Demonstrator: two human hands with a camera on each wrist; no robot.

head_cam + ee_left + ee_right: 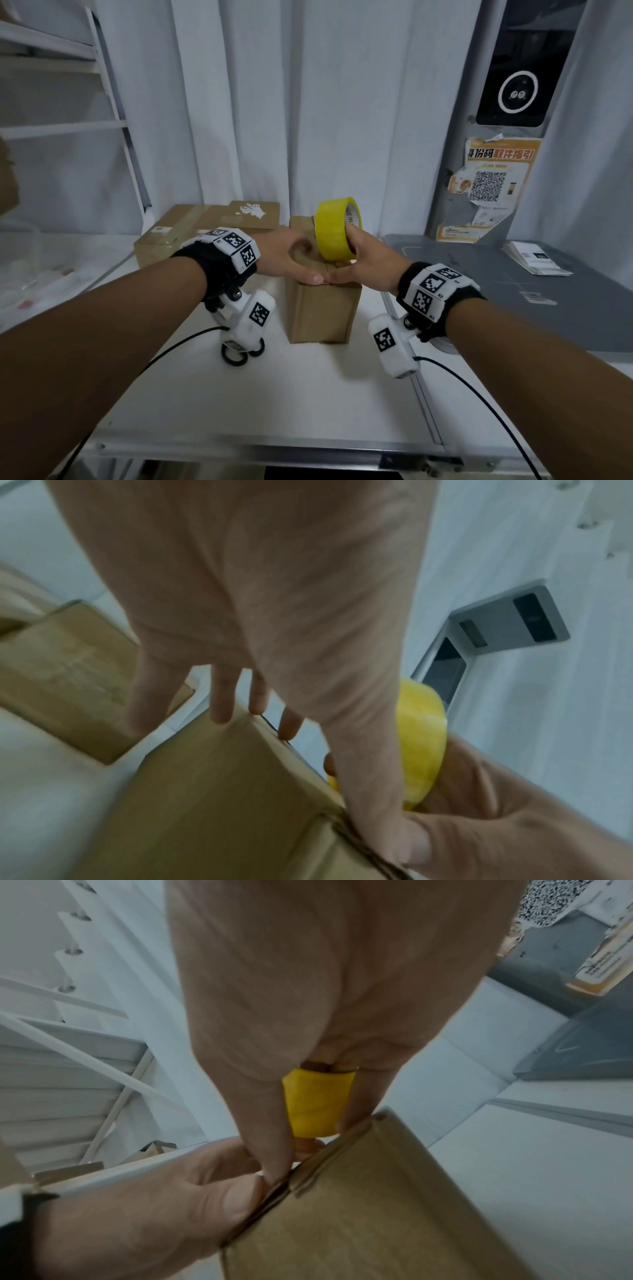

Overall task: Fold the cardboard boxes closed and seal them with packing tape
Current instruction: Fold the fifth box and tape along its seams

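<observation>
A small brown cardboard box [322, 308] stands upright in the middle of the white table [274, 394], its top flaps folded shut. My left hand [277, 257] arches over the top, fingertips [221, 707] touching the far edge and thumb pressing the near edge. My right hand [370, 263] grips a yellow tape roll [334, 229] that stands on edge on the box top, fingers through its core. The right thumb presses the near top edge beside the left thumb. In the wrist views the box [222, 791] [377, 1204] and the tape roll [424, 737] [316, 1104] show below the palms.
Larger cardboard boxes [205, 229] lie at the back left of the table. A grey platform [496, 281] with a stack of papers [534, 260] adjoins on the right, below a grey kiosk with a poster [489, 185]. White shelving [68, 120] stands at the left, with a curtain behind.
</observation>
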